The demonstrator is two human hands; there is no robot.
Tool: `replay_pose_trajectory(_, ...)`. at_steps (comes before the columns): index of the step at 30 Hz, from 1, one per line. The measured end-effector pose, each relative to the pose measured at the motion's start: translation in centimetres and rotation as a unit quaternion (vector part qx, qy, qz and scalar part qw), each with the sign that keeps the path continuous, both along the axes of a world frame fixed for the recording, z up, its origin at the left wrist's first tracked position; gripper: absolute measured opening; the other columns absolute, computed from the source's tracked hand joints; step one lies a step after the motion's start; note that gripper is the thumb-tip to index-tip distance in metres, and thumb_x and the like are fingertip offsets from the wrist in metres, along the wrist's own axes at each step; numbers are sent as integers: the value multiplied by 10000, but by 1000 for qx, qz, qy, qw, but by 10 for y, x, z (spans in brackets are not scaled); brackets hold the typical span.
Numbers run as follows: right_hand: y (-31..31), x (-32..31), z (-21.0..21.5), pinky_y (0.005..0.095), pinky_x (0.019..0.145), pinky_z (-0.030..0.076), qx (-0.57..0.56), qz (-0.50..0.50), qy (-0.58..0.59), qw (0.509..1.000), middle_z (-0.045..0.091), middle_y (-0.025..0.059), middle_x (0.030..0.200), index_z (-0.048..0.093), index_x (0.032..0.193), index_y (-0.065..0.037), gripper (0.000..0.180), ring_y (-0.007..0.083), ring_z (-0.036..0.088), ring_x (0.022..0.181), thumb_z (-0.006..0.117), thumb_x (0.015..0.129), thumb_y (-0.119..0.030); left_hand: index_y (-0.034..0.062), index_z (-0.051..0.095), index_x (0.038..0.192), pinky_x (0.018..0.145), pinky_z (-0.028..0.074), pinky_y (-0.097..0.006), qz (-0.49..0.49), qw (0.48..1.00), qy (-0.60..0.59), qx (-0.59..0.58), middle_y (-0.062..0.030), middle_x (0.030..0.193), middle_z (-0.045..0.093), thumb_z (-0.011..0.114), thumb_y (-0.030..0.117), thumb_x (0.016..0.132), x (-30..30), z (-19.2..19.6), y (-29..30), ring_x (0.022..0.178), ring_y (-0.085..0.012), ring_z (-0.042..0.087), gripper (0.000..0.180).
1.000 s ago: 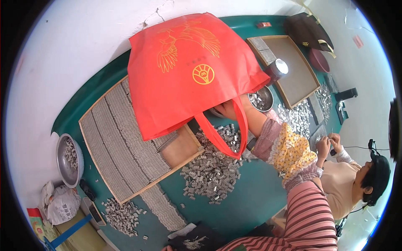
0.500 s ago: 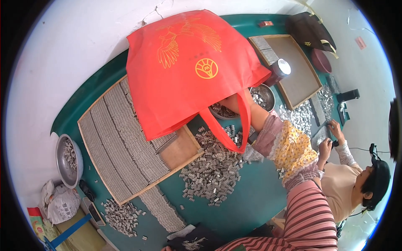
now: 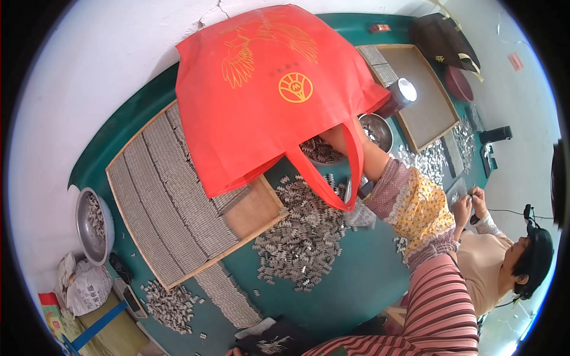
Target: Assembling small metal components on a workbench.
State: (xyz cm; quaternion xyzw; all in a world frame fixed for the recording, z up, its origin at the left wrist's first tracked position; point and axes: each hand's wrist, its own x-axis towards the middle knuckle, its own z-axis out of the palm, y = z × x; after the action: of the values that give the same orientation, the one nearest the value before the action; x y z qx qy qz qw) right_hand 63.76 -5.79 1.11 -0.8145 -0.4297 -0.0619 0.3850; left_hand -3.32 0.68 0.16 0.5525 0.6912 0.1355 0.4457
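Note:
A big red fabric bag (image 3: 249, 113) with gold line drawings fills the upper middle of the view, its opening and loop handles toward me. My right hand (image 3: 336, 140) reaches past a loop handle and goes behind the bag's edge, so its fingers are hidden. Just below that hand is a metal bowl (image 3: 323, 155) of small dark pieces, partly covered by the bag. Only a sliver of my left hand (image 3: 236, 352) shows at the lower edge, beside a dark cloth (image 3: 279, 339); what its fingers do cannot be made out.
A wooden tray (image 3: 255, 240) of neat rows of small metal pieces lies under the bag. Loose pieces form a heap (image 3: 300, 243) beside it. A dark red jar (image 3: 396, 98) and second tray (image 3: 428, 89) stand far right. A co-worker (image 3: 496, 261) sits at right.
The red bag appears shifted slightly up, and its loop handle sits a little farther right with my right arm. The co-worker's hands have drawn closer together.

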Motion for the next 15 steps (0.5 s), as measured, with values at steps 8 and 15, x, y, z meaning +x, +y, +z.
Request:
replay_pose_trajectory(8,-2,-3,13,378,914,496,76,-20,74,994,654,124,1145,626,1160,-40,429,284,615,1089,734,748,4,-45,671,862,581,422,-322,9,1000,2,-3,-46,718,602,713,177,879,9,6,-1,633,-131,472,227)
replay_pose_trajectory(15,4,3,9,370,917,491,165,37,162,972,651,103,1153,616,1168,-26,428,250,610,1097,737,759,14,-45,678,873,596,431,-329,1,1000,4,15,-53,729,619,703,175,886,7,3,-1,643,-137,488,222)
